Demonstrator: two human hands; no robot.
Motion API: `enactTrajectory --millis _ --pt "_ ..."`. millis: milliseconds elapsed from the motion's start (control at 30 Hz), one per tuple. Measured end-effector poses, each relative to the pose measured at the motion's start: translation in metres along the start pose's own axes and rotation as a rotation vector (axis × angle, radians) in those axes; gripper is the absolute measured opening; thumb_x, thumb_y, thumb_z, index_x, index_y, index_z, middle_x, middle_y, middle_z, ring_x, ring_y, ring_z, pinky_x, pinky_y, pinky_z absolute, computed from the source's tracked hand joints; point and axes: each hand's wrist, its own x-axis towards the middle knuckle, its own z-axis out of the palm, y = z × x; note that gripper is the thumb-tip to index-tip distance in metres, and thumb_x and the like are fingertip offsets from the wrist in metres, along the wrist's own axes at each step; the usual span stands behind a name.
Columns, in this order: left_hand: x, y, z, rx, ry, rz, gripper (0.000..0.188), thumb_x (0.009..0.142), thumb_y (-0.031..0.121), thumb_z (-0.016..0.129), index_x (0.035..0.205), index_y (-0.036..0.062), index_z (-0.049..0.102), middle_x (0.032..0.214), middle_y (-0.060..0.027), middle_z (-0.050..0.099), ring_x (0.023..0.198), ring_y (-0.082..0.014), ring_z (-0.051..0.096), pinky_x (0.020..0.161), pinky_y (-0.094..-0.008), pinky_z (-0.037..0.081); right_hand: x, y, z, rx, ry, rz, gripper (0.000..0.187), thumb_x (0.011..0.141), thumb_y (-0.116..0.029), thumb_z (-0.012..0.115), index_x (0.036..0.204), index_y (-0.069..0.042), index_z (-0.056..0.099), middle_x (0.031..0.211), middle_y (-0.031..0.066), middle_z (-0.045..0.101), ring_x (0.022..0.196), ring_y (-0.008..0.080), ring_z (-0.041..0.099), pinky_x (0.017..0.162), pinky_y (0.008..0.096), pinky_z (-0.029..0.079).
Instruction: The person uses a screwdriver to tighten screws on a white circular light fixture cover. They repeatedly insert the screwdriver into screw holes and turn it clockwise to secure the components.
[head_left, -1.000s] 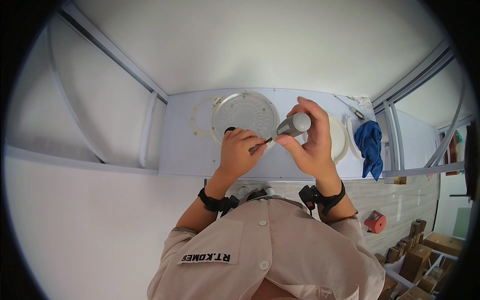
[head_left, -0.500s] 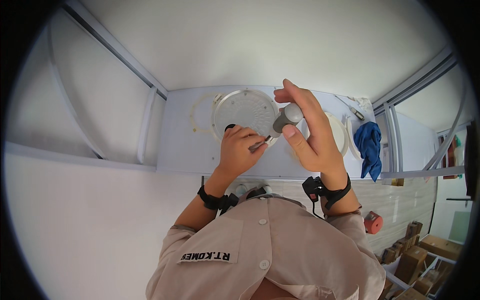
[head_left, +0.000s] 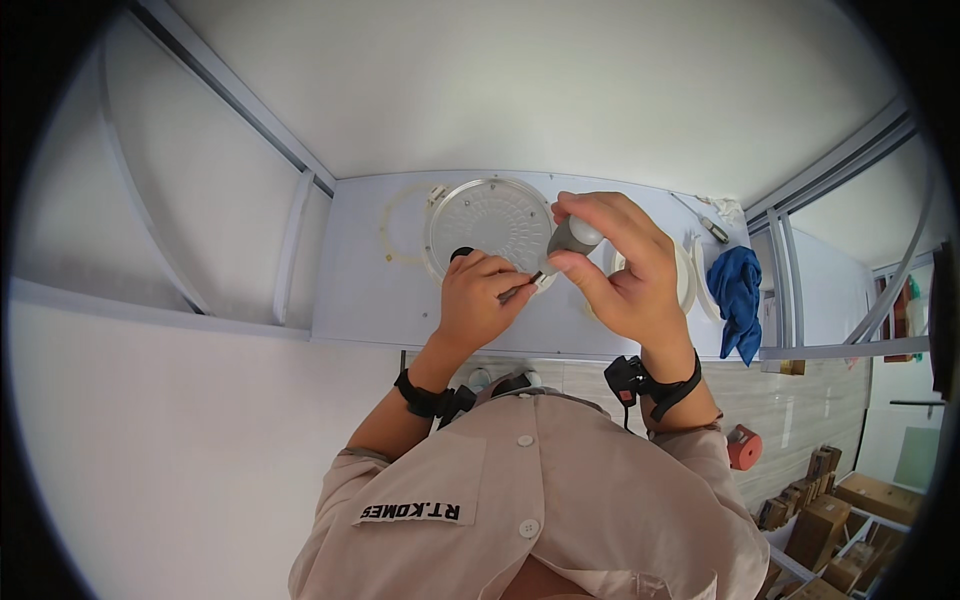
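Note:
A screwdriver with a thick grey handle (head_left: pixel 573 236) and a pale rounded end stands tilted at the right rim of a round, clear-looking ribbed cover (head_left: pixel 488 225). My right hand (head_left: pixel 635 275) is closed round the handle, thumb on the near side and fingers on the far side. My left hand (head_left: pixel 478 300) pinches at the metal shaft (head_left: pixel 539 278) below the handle, by the cover's near right edge; its fingertips partly hide the spot. A black round piece (head_left: pixel 461 253) shows just beyond the left knuckles.
A thin yellowish ring (head_left: pixel 385 228) lies left of the cover on the white table (head_left: pixel 365 300). White round parts (head_left: pixel 686 275) rest behind my right hand. Farther right are another screwdriver (head_left: pixel 714 230) and a blue cloth (head_left: pixel 736 300) overhanging the front edge. Metal frames flank the table.
My right hand has closed in on the screwdriver handle, its raised fingers curling down and nearer. The left hand has stayed nearly in place.

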Motion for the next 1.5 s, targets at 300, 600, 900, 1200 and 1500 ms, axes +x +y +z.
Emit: enactTrajectory --millis 300,600,900,1200,1500 --pt "0.001 0.001 -0.001 0.018 -0.014 -0.011 0.01 0.08 0.021 0.092 0.089 0.0185 0.087 0.085 0.0068 0.073 0.085 -0.0178 0.065 0.082 -0.0367 0.047 -0.005 0.002 0.0 -0.184 -0.031 -0.016 0.061 0.086 -0.013 0.091 0.144 -0.008 0.072 0.119 0.011 0.066 0.093 0.0256 0.065 0.079 0.0346 0.057" --pt "0.001 0.002 -0.003 -0.004 -0.03 -0.03 0.015 0.077 0.018 0.092 0.092 0.018 0.087 0.088 0.0058 0.074 0.087 -0.0187 0.066 0.083 -0.0364 0.048 0.0 -0.003 -0.002 -0.003 -0.134 -0.005 0.065 0.091 -0.006 0.082 0.154 -0.008 0.065 0.126 0.0154 0.063 0.102 0.0294 0.065 0.085 0.0353 0.057" --pt "-0.001 -0.001 -0.001 -0.025 -0.016 -0.028 0.015 0.078 0.022 0.093 0.09 0.0177 0.086 0.089 0.005 0.076 0.087 -0.0191 0.067 0.083 -0.0374 0.049 0.007 -0.017 0.007 -0.023 0.025 -0.001 0.058 0.088 -0.007 0.087 0.144 -0.004 0.071 0.127 0.0121 0.064 0.102 0.0295 0.065 0.084 0.0345 0.056" --pt "0.0 0.002 0.0 0.006 -0.012 -0.051 0.012 0.078 0.021 0.093 0.087 0.0184 0.086 0.086 0.0052 0.077 0.085 -0.0191 0.068 0.082 -0.0371 0.049 -0.016 -0.007 -0.006 -0.245 -0.108 0.015 0.06 0.097 -0.024 0.083 0.148 0.003 0.066 0.14 0.0233 0.065 0.114 0.0334 0.07 0.098 0.0419 0.057" --pt "0.001 0.003 -0.002 -0.002 -0.018 -0.059 0.011 0.078 0.021 0.093 0.086 0.0184 0.086 0.086 0.0058 0.076 0.085 -0.0184 0.068 0.082 -0.0363 0.049 -0.01 -0.013 0.001 0.061 -0.074 0.025 0.05 0.091 -0.009 0.085 0.139 -0.002 0.074 0.116 0.0147 0.067 0.105 0.0295 0.07 0.086 0.036 0.058"
